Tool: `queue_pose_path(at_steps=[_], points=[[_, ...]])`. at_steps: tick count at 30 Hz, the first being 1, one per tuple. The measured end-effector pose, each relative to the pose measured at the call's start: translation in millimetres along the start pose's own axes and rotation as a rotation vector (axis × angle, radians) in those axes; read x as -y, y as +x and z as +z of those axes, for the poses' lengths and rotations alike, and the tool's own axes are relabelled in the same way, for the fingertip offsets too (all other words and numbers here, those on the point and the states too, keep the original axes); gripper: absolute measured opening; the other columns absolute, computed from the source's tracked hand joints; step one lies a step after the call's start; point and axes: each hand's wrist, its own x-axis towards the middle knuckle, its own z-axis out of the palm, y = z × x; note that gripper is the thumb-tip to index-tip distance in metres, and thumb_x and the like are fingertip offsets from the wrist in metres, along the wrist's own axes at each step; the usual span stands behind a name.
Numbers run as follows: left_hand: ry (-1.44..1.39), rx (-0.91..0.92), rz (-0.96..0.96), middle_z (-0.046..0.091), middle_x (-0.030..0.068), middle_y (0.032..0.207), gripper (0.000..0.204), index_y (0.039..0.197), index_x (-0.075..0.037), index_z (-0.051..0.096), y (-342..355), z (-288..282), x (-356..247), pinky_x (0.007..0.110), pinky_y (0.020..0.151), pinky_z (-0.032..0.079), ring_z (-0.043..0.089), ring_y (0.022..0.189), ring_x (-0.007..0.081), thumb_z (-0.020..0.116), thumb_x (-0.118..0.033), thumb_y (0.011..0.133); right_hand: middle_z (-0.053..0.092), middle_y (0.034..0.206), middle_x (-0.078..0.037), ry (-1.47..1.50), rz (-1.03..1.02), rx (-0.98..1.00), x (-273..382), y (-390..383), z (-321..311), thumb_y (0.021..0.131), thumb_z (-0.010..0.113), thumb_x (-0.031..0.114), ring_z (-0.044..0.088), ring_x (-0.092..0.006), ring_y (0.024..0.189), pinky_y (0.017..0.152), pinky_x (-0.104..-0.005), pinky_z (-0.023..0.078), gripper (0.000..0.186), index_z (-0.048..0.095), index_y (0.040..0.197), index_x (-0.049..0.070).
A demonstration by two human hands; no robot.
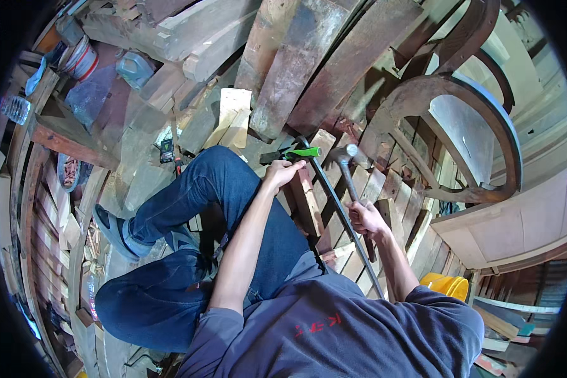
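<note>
The right hand (366, 218) is closed around the handle of a hammer (345, 154), whose head is of dull grey metal, thick and rounded, and stands up beyond the fist. The left hand (282, 174) is apart from it, just beside a tool with bright green, smooth end (303, 152) and a dark part; how its fingers close there, I cannot tell. The hammer head is to the right of this green end, near but not touching. Between the two hands runs a long, straight metal bar (340, 211), thin and dark, and under the left hand lies a squared wooden block (306, 206) with a pale end. Farther on are rough, stained wide planks (296, 69), and at the right a curved wooden frame (509, 135), rounded like a bow. A yellow bucket (446, 285) is near the right sleeve.
</note>
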Motion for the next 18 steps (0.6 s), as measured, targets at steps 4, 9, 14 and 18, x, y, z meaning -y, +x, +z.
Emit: queue_pose_path(at_steps=[4,9,14,18], points=[[-0.005,0.044,-0.008,0.069,0.0069,0.093,0.045,0.100,-0.008,0.073,12.0,-1.7,12.4,0.031,0.079,0.046,0.061,0.086,0.0156,0.070,-0.048,0.081,0.029,0.046,0.009,-0.080,0.010,0.071,2.7,8.2,16.4,0.092,0.056,0.028,0.024,-0.0042,0.033,0.031,-0.0237,0.016,0.044,0.033,0.056,0.017],[-0.018,0.025,0.009,0.068,0.0052,0.089,0.046,0.097,-0.006,0.073,4.6,4.3,3.9,0.031,0.074,0.045,0.060,0.081,0.0145,0.070,-0.049,0.082,0.028,0.045,0.009,-0.028,0.036,0.110,-1.7,22.7,23.8,0.092,0.055,0.033,0.023,-0.0042,0.032,0.031,-0.0245,0.015,0.047,0.031,0.054,0.018],[-0.028,0.027,0.033,0.068,0.0052,0.088,0.047,0.096,-0.007,0.073,8.4,0.5,11.4,0.030,0.071,0.044,0.058,0.077,0.0138,0.069,-0.052,0.081,0.025,0.044,0.008,0.007,0.039,0.125,3.0,23.2,32.5,0.093,0.054,0.034,0.021,-0.0056,0.031,0.030,-0.0252,0.015,0.049,0.028,0.053,0.018],[0.006,0.011,0.011,0.067,0.0049,0.086,0.050,0.099,-0.007,0.072,2.1,0.6,3.9,0.031,0.065,0.043,0.056,0.073,0.0141,0.069,-0.053,0.080,0.024,0.044,0.008,0.051,0.025,0.164,1.9,25.7,29.9,0.093,0.053,0.035,0.021,-0.0065,0.031,0.030,-0.0257,0.016,0.050,0.028,0.054,0.017]])
